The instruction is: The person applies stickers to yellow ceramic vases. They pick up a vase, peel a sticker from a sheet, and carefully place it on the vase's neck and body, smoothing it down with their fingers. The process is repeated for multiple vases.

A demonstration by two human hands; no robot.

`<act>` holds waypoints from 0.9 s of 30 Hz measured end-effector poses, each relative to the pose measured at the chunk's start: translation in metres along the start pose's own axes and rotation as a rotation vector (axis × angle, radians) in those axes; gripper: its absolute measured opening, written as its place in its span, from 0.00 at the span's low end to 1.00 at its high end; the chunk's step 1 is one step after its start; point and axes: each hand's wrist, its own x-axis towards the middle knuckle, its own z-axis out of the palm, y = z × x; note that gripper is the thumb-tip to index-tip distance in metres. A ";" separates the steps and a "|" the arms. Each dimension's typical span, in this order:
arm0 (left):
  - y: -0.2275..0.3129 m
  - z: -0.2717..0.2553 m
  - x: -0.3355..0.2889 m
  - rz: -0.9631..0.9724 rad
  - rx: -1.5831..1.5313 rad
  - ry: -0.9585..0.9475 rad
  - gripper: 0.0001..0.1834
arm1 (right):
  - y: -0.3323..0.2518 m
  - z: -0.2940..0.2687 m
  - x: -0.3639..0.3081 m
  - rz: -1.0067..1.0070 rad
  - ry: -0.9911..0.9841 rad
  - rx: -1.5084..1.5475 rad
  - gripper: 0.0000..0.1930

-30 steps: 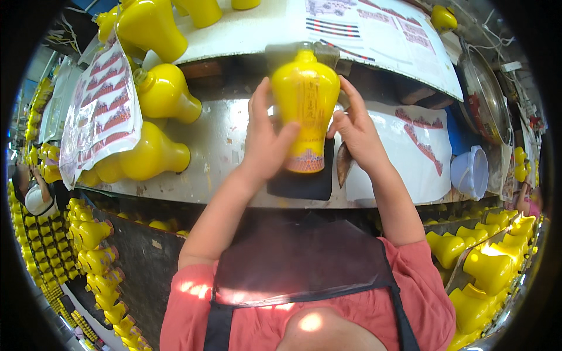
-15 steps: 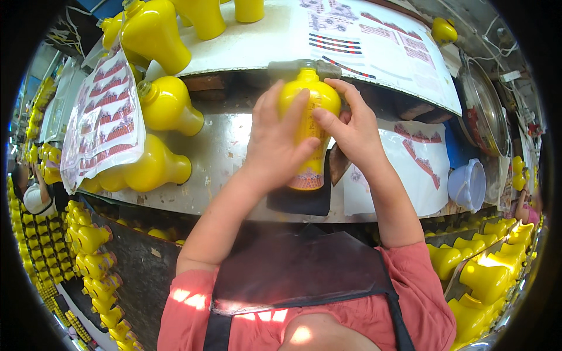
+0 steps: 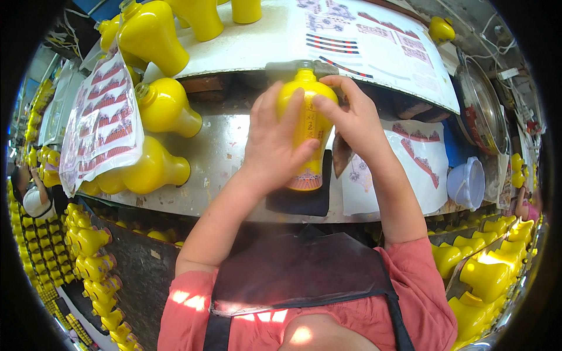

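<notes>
In front of me a glossy yellow bottle [image 3: 308,143] lies with its neck pointing away. It has dark lettering down its front and a patterned band near its base. My left hand [image 3: 275,137] wraps its left side, fingers spread over the body and thumb near the lower part. My right hand [image 3: 351,111] grips the right shoulder, thumb pressed on the front by the lettering. Below the right palm a flat brown pointed piece [image 3: 342,155] sticks out; whether that hand holds it I cannot tell. Beneath the bottle's base is a black pad [image 3: 300,202].
Several yellow bottles [image 3: 167,105] lie at left, partly under a printed decal sheet [image 3: 108,117]. More decal strips [image 3: 333,44] lie on the white raised board [image 3: 263,35]. At right are another decal sheet [image 3: 404,175] and a small pale bucket [image 3: 466,184].
My right thumb has shifted slightly up the bottle, and more lettering shows below it. The brown piece has turned and moved a little. My left hand stays almost in place.
</notes>
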 end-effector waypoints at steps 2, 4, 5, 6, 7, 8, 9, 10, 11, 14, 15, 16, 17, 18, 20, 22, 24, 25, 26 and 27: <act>-0.001 0.001 0.000 -0.006 0.001 -0.012 0.47 | -0.002 0.001 0.005 -0.040 0.045 -0.172 0.28; -0.002 0.001 -0.001 -0.008 -0.005 -0.014 0.48 | -0.004 -0.001 0.011 -0.065 0.037 -0.213 0.28; -0.002 0.002 -0.001 -0.007 -0.011 -0.011 0.48 | -0.005 -0.002 0.015 0.013 0.027 -0.175 0.28; -0.003 0.002 -0.002 -0.006 -0.018 -0.008 0.48 | -0.006 -0.004 0.020 0.041 0.015 -0.128 0.29; -0.004 0.003 -0.002 -0.003 -0.020 -0.010 0.48 | -0.006 -0.006 0.024 0.070 0.003 -0.081 0.29; -0.004 0.003 -0.002 0.000 -0.022 -0.012 0.49 | -0.007 -0.008 0.025 0.089 -0.017 -0.060 0.31; -0.005 0.003 -0.002 0.003 -0.024 -0.014 0.49 | -0.007 -0.009 0.025 0.108 -0.038 -0.039 0.33; -0.006 0.004 -0.003 0.007 -0.031 -0.004 0.49 | -0.008 -0.009 0.025 0.149 -0.044 -0.032 0.35; -0.006 0.005 -0.003 0.011 -0.039 0.006 0.50 | -0.008 -0.009 0.023 0.091 -0.037 -0.068 0.34; -0.007 0.006 -0.003 0.008 -0.056 0.014 0.50 | -0.011 -0.004 0.014 0.022 0.015 -0.214 0.31; -0.007 0.007 -0.003 0.007 -0.059 0.013 0.51 | -0.012 -0.002 0.014 0.021 0.025 -0.260 0.31; -0.007 0.007 -0.002 0.010 -0.057 0.011 0.51 | -0.014 -0.001 0.015 -0.004 0.034 -0.293 0.31; -0.008 0.007 -0.002 0.011 -0.054 0.008 0.51 | -0.016 -0.002 0.016 0.053 0.019 -0.283 0.31; -0.008 0.007 -0.003 0.014 -0.052 0.006 0.51 | -0.018 -0.002 0.019 0.087 0.003 -0.260 0.32; -0.008 0.007 -0.003 0.016 -0.051 0.008 0.52 | -0.023 -0.005 0.020 0.130 -0.034 -0.217 0.34; -0.009 0.007 -0.003 0.017 -0.055 0.009 0.52 | -0.026 -0.007 0.018 0.144 -0.078 -0.178 0.39; -0.009 0.008 -0.004 0.008 -0.071 0.016 0.53 | -0.028 -0.005 0.009 0.014 -0.067 -0.287 0.38; -0.010 0.009 -0.004 0.010 -0.071 0.022 0.53 | -0.027 -0.004 0.005 -0.036 -0.075 -0.349 0.38; -0.010 0.010 -0.004 0.011 -0.077 0.031 0.53 | -0.026 -0.002 0.003 -0.059 -0.048 -0.351 0.38; -0.010 0.011 -0.004 0.014 -0.083 0.038 0.53 | -0.025 0.000 0.002 -0.068 -0.032 -0.360 0.39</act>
